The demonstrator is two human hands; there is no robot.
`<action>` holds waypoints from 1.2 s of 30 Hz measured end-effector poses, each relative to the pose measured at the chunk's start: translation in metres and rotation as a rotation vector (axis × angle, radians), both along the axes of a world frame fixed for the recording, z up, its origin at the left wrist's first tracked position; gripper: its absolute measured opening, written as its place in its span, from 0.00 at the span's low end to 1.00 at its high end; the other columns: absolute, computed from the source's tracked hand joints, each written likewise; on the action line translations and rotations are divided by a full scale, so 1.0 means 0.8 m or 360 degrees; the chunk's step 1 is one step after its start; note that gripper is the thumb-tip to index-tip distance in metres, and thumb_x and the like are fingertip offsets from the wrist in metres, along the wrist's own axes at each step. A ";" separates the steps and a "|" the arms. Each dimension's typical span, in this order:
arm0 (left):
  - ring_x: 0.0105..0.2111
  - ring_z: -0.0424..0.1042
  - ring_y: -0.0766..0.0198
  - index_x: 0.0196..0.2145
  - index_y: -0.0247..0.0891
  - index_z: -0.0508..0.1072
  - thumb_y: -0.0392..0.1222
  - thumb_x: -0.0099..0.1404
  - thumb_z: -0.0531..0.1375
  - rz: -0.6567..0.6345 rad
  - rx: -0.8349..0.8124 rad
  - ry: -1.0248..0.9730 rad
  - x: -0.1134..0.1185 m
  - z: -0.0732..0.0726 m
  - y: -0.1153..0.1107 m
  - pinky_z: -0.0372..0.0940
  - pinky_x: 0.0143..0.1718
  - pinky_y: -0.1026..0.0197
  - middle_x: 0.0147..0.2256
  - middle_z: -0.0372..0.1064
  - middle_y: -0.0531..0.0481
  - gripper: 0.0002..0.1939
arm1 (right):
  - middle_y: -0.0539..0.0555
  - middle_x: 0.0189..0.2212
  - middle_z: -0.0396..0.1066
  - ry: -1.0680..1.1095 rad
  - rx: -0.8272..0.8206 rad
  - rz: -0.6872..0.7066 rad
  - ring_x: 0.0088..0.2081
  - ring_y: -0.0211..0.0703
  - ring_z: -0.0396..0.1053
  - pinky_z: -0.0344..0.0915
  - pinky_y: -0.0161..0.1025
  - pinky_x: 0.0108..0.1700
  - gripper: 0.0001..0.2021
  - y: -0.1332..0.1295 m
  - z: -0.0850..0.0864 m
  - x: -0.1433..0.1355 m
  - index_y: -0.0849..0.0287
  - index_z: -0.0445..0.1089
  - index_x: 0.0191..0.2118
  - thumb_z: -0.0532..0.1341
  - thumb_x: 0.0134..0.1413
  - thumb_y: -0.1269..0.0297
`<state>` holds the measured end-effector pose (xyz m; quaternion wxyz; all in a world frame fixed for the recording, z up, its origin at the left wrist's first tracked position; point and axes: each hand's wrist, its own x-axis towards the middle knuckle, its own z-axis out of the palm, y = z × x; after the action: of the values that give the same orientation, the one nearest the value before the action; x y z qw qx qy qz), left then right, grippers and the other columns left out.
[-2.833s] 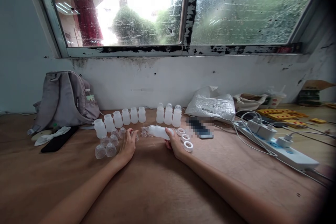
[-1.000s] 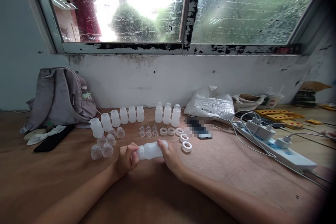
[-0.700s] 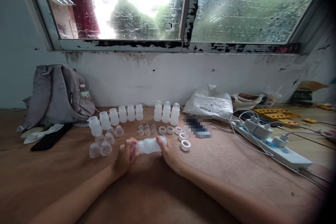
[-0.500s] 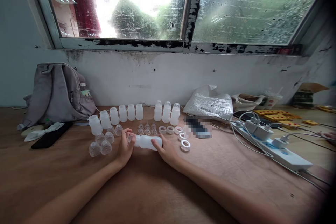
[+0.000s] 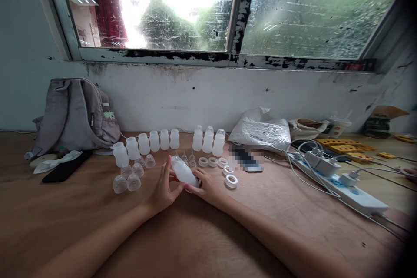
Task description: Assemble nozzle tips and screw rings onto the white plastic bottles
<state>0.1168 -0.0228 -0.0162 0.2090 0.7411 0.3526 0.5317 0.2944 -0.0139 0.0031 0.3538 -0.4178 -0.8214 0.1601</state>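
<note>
A frosted baby bottle [image 5: 185, 173] is tilted in front of me, its clear-capped end pointing up and to the left. My right hand [image 5: 208, 187] grips its lower end. Around its left side, my left hand [image 5: 165, 187] holds it between thumb and raised fingers. Just behind it, clear teats [image 5: 192, 160] stand on the table, partly hidden by the bottle. White collar rings [image 5: 231, 181] lie to the right of my right hand. Left of my left hand sit several clear domed caps [image 5: 134, 182].
Several open bottles [image 5: 143, 143] line the back left, with three capped bottles [image 5: 208, 140] right of them. A grey backpack [image 5: 76, 113], dark phone-like slab [image 5: 67, 168], silver bag [image 5: 260, 128], blurred phone [image 5: 246, 159] and corded power strip [image 5: 355, 195] lie around the wooden table [image 5: 189, 239].
The bottle has turned from lying level to a tilt, with its capped end raised. My left hand has shifted from that end to the bottle's side, closer to my right hand.
</note>
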 end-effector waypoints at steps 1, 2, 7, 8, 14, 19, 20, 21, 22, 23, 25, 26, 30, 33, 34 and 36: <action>0.37 0.65 0.65 0.59 0.46 0.29 0.40 0.58 0.56 -0.0010 0.0023 0.0059 -0.002 0.000 0.004 0.67 0.39 0.57 0.49 0.51 0.41 0.42 | 0.53 0.31 0.66 0.0022 -0.0011 0.0017 0.30 0.41 0.63 0.57 0.34 0.30 0.14 0.001 0.000 0.000 0.58 0.66 0.35 0.57 0.47 0.53; 0.38 0.65 0.64 0.59 0.45 0.27 0.40 0.58 0.55 -0.0010 0.0060 0.0131 -0.004 0.001 0.008 0.66 0.39 0.57 0.50 0.51 0.40 0.43 | 0.53 0.31 0.67 0.0041 -0.0026 0.0032 0.31 0.40 0.63 0.57 0.34 0.31 0.15 0.002 0.000 0.000 0.58 0.65 0.38 0.56 0.48 0.53; 0.48 0.61 0.56 0.58 0.44 0.21 0.40 0.60 0.54 0.0027 0.0271 0.0555 -0.021 0.005 0.023 0.63 0.44 0.53 0.55 0.47 0.38 0.44 | 0.51 0.29 0.67 0.0022 -0.0105 0.0028 0.28 0.39 0.62 0.57 0.34 0.30 0.15 0.006 -0.003 0.001 0.58 0.64 0.39 0.55 0.50 0.54; 0.48 0.61 0.55 0.58 0.43 0.21 0.41 0.60 0.53 0.0033 0.0292 0.0603 -0.022 0.004 0.024 0.62 0.45 0.52 0.55 0.48 0.38 0.44 | 0.51 0.29 0.67 0.0017 -0.0112 0.0026 0.29 0.40 0.62 0.57 0.34 0.30 0.15 0.007 -0.004 0.002 0.58 0.64 0.40 0.55 0.50 0.54; 0.48 0.63 0.55 0.57 0.35 0.18 0.43 0.62 0.51 0.0147 0.0351 0.0738 -0.016 -0.004 0.018 0.62 0.45 0.53 0.53 0.53 0.35 0.43 | 0.53 0.35 0.67 0.0141 -0.0092 0.0003 0.34 0.42 0.64 0.60 0.36 0.35 0.13 0.010 -0.010 0.004 0.58 0.60 0.41 0.55 0.50 0.58; 0.53 0.55 0.56 0.60 0.38 0.29 0.42 0.64 0.47 0.0283 0.0477 0.0954 -0.011 0.006 0.013 0.57 0.51 0.53 0.57 0.46 0.39 0.33 | 0.53 0.32 0.66 0.0271 -0.0091 -0.0158 0.34 0.42 0.65 0.61 0.37 0.35 0.10 0.011 -0.014 -0.001 0.58 0.56 0.39 0.52 0.53 0.58; 0.54 0.54 0.56 0.60 0.38 0.31 0.42 0.64 0.46 0.0316 0.0475 0.0969 -0.010 0.007 0.013 0.56 0.51 0.54 0.57 0.47 0.40 0.32 | 0.53 0.33 0.66 0.0239 -0.0103 -0.0169 0.35 0.43 0.65 0.61 0.38 0.36 0.11 0.011 -0.015 -0.003 0.57 0.56 0.39 0.52 0.52 0.59; 0.55 0.53 0.56 0.60 0.38 0.32 0.42 0.64 0.46 0.0343 0.0468 0.0981 -0.011 0.007 0.013 0.56 0.51 0.54 0.57 0.47 0.40 0.31 | 0.54 0.33 0.67 0.0181 -0.0117 -0.0165 0.36 0.44 0.65 0.61 0.39 0.37 0.11 0.012 -0.017 -0.004 0.57 0.56 0.39 0.53 0.51 0.59; 0.55 0.52 0.56 0.60 0.37 0.34 0.43 0.65 0.45 0.0359 0.0458 0.0995 -0.011 0.007 0.013 0.56 0.51 0.53 0.57 0.48 0.40 0.30 | 0.54 0.34 0.67 0.0113 -0.0127 -0.0158 0.37 0.44 0.65 0.61 0.39 0.38 0.11 0.013 -0.018 -0.005 0.57 0.56 0.39 0.54 0.51 0.60; 0.55 0.52 0.56 0.59 0.37 0.36 0.43 0.65 0.45 0.0367 0.0444 0.1008 -0.011 0.007 0.013 0.56 0.51 0.53 0.57 0.49 0.40 0.29 | 0.54 0.35 0.67 0.0051 -0.0126 -0.0158 0.39 0.45 0.65 0.60 0.40 0.39 0.10 0.014 -0.020 -0.005 0.57 0.57 0.39 0.54 0.50 0.60; 0.54 0.54 0.55 0.59 0.37 0.38 0.43 0.65 0.44 0.0372 0.0415 0.1032 -0.011 0.006 0.013 0.57 0.50 0.52 0.56 0.50 0.40 0.27 | 0.55 0.37 0.67 -0.0020 -0.0083 -0.0199 0.41 0.46 0.64 0.60 0.41 0.41 0.10 0.015 -0.023 -0.006 0.57 0.57 0.39 0.55 0.50 0.61; 0.54 0.55 0.55 0.59 0.37 0.39 0.44 0.65 0.44 0.0374 0.0402 0.1045 -0.011 0.005 0.013 0.57 0.49 0.52 0.56 0.50 0.40 0.27 | 0.55 0.38 0.66 -0.0033 -0.0054 -0.0227 0.41 0.46 0.64 0.59 0.41 0.42 0.10 0.016 -0.024 -0.006 0.57 0.57 0.39 0.54 0.50 0.61; 0.50 0.59 0.55 0.57 0.36 0.46 0.44 0.65 0.44 0.0345 0.0347 0.1093 -0.010 0.004 0.015 0.58 0.47 0.52 0.52 0.57 0.40 0.23 | 0.55 0.36 0.67 -0.0088 -0.0028 -0.0199 0.39 0.45 0.65 0.60 0.43 0.42 0.09 0.020 -0.028 -0.005 0.56 0.57 0.38 0.54 0.50 0.61; 0.45 0.63 0.57 0.50 0.36 0.56 0.42 0.65 0.44 0.0282 0.0306 0.1130 -0.009 0.006 0.016 0.60 0.44 0.54 0.46 0.63 0.42 0.17 | 0.55 0.36 0.67 -0.0088 -0.0056 -0.0145 0.40 0.46 0.64 0.60 0.44 0.43 0.10 0.020 -0.029 -0.005 0.57 0.57 0.38 0.54 0.51 0.59; 0.43 0.64 0.57 0.46 0.36 0.59 0.42 0.65 0.44 0.0263 0.0297 0.1142 -0.008 0.007 0.016 0.60 0.42 0.54 0.43 0.64 0.43 0.14 | 0.55 0.37 0.66 -0.0073 -0.0063 -0.0126 0.41 0.46 0.64 0.60 0.45 0.43 0.12 0.019 -0.028 -0.004 0.57 0.57 0.39 0.54 0.50 0.58; 0.39 0.65 0.59 0.40 0.37 0.62 0.42 0.65 0.44 0.0238 0.0282 0.1157 -0.008 0.009 0.015 0.61 0.39 0.56 0.39 0.66 0.45 0.12 | 0.56 0.41 0.64 0.0000 -0.0044 -0.0079 0.44 0.47 0.62 0.59 0.46 0.45 0.17 0.016 -0.023 -0.003 0.56 0.54 0.45 0.55 0.49 0.57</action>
<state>0.1106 -0.0108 -0.0091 -0.0340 0.8688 0.4094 0.2765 0.2918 -0.0009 -0.0155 0.3519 -0.4429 -0.8085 0.1627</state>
